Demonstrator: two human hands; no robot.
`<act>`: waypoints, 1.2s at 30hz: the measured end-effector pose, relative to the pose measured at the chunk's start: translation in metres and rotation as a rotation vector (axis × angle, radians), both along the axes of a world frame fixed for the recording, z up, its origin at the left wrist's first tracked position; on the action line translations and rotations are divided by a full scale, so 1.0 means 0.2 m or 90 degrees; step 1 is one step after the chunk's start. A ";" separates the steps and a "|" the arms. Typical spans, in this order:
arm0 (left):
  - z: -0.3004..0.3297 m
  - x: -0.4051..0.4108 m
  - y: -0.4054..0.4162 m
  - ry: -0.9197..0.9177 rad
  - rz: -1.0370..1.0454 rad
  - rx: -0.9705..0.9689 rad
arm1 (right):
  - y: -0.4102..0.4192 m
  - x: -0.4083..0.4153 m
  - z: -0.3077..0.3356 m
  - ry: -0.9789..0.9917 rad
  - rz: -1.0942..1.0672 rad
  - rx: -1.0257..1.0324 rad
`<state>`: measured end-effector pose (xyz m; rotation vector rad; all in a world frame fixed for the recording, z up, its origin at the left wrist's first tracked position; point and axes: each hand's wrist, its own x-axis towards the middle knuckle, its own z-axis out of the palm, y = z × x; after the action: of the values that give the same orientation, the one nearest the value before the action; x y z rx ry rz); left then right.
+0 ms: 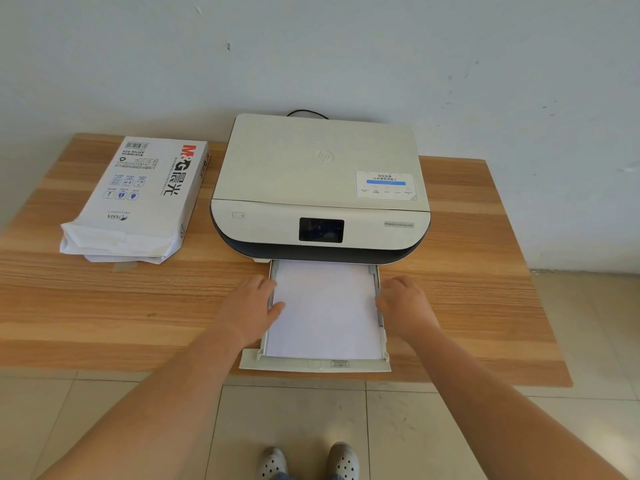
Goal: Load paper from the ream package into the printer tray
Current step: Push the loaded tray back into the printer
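A white printer (pixel 320 174) stands at the back of the wooden table (pixel 467 271). Its paper tray (pixel 315 364) is pulled out toward me over the table's front edge, and a stack of white paper (pixel 325 310) lies flat in it. My left hand (pixel 251 303) rests on the tray's left side, thumb on the paper's left edge. My right hand (pixel 403 301) rests on the tray's right side, fingers touching the paper's right edge. The opened white ream package (pixel 138 199) lies flat to the printer's left, its torn end facing me.
A pale wall rises right behind the table, and a black cable (pixel 306 113) runs out behind the printer. Tiled floor and my two shoes (pixel 308 462) show below the table's front edge.
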<state>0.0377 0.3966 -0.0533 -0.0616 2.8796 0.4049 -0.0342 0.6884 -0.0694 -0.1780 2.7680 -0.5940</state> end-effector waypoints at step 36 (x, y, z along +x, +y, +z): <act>-0.11 -0.20 0.00 -0.231 0.142 0.026 | -0.10 -0.14 -0.03 -0.202 0.011 0.140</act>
<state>-0.0030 0.3962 -0.0749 -0.4094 2.5117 0.4404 -0.0616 0.6684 -0.0753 -0.0530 2.4954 -0.2809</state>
